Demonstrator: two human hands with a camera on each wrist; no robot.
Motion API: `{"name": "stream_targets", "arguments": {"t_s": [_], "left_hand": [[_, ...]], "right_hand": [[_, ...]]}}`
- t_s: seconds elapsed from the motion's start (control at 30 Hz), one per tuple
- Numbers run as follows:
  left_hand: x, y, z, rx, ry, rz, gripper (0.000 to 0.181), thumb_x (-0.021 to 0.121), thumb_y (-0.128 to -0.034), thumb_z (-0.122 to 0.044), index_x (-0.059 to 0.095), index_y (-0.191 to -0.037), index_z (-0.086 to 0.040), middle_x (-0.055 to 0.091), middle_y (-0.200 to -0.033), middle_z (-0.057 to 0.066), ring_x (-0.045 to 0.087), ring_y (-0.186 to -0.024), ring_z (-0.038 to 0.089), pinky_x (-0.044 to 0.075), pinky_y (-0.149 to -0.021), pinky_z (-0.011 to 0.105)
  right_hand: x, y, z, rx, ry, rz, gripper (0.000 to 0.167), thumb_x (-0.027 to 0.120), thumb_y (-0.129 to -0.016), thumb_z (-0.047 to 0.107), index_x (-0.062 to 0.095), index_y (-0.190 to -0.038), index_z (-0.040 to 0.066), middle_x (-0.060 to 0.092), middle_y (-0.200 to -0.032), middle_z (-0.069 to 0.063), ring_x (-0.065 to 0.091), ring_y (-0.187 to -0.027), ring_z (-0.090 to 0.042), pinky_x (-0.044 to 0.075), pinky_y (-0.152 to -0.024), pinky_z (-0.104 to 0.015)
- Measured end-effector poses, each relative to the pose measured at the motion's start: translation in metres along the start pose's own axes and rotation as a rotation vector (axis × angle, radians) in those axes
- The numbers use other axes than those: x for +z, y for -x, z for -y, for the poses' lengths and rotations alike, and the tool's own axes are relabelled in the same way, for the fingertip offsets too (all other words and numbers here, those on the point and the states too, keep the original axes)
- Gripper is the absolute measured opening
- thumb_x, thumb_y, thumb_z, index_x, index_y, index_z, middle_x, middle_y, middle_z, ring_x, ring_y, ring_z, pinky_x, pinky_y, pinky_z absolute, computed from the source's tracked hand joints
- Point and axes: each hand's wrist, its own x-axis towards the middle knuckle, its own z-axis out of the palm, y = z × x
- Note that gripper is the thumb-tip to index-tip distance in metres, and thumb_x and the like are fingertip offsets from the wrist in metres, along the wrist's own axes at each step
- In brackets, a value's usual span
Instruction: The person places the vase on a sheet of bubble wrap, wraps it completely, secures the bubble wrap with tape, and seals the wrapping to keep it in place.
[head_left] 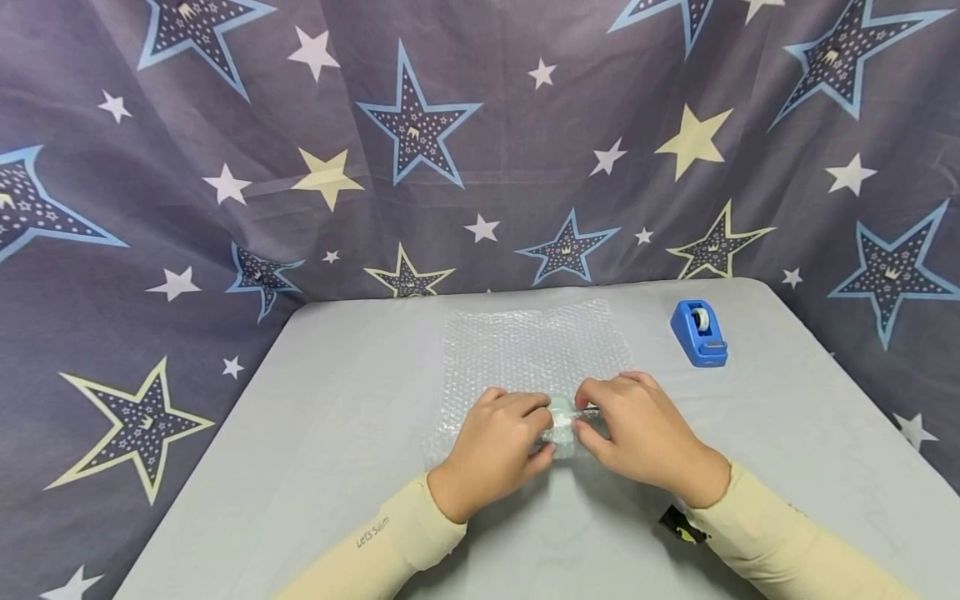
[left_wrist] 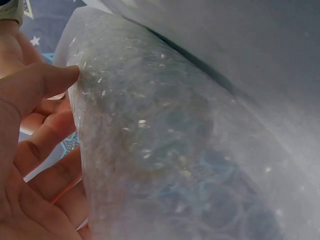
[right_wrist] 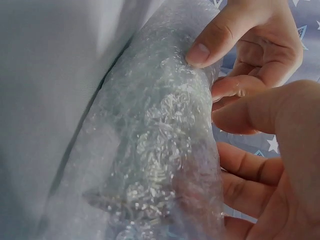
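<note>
A clear bubble wrap sheet [head_left: 528, 346] lies flat on the table, its near end rolled into a bundle [head_left: 561, 423] around something pale greenish that the wrap blurs. My left hand [head_left: 497, 437] grips the bundle's left end, thumb on the near side and fingers over the far side. At the right end my right hand [head_left: 641, 429] holds it in the same way, with a thin dark edge showing between thumb and fingers. Close up, the bubble wrap [left_wrist: 150, 110] fills much of the left wrist view. Thumb and fingers of both hands press the bubble wrap [right_wrist: 150, 135] in the right wrist view.
A blue tape dispenser [head_left: 699, 337] with a roll of tape stands at the back right of the grey-covered table [head_left: 322, 467]. A small black and yellow-green item [head_left: 681, 527] is by the right cuff. Behind the table hangs a star-patterned curtain [head_left: 480, 150].
</note>
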Motion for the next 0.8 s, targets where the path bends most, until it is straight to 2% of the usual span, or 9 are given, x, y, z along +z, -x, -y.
{"name": "stream_targets", "arguments": {"t_s": [0.13,0.37,0.53,0.8], "left_hand": [[0.0008,0.0007,0.0008,-0.017,0.013,-0.003,0.019,0.082,-0.0805,-0.033,0.072,-0.09,-0.019,0.076,-0.116,-0.001,0.073,-0.104,0.014,0.051,-0.086,0.036],[0.0019,0.001,0.0025,-0.029,0.04,-0.011,0.017,0.081,-0.0816,-0.029,0.073,-0.092,-0.018,0.076,-0.116,0.0,0.074,-0.102,0.014,0.052,-0.085,0.037],[0.0033,0.0009,0.0038,-0.041,0.054,0.011,0.015,0.078,-0.0857,-0.028,0.073,-0.096,-0.017,0.076,-0.119,0.001,0.074,-0.106,0.015,0.052,-0.088,0.037],[0.0054,0.0009,0.0051,-0.044,0.069,0.027,0.016,0.075,-0.089,-0.026,0.072,-0.101,-0.016,0.074,-0.124,0.003,0.073,-0.111,0.017,0.052,-0.093,0.039]], "right_hand": [[0.0009,-0.0009,-0.0005,-0.022,0.001,-0.014,0.016,0.073,-0.082,0.028,0.067,-0.094,0.02,0.068,-0.074,0.009,0.067,-0.073,-0.015,0.05,-0.081,-0.046],[0.0004,-0.0007,0.0016,-0.047,0.001,-0.009,0.021,0.077,-0.08,0.03,0.065,-0.095,0.021,0.069,-0.078,0.01,0.068,-0.077,-0.014,0.049,-0.079,-0.045],[0.0016,0.0011,0.003,-0.049,0.018,0.017,0.026,0.081,-0.077,0.036,0.066,-0.094,0.022,0.07,-0.08,0.01,0.069,-0.078,-0.016,0.047,-0.077,-0.043],[0.0037,0.0014,0.0014,-0.058,0.034,0.008,0.032,0.083,-0.075,0.039,0.068,-0.098,0.022,0.072,-0.081,0.009,0.069,-0.075,-0.018,0.048,-0.074,-0.043]]}}
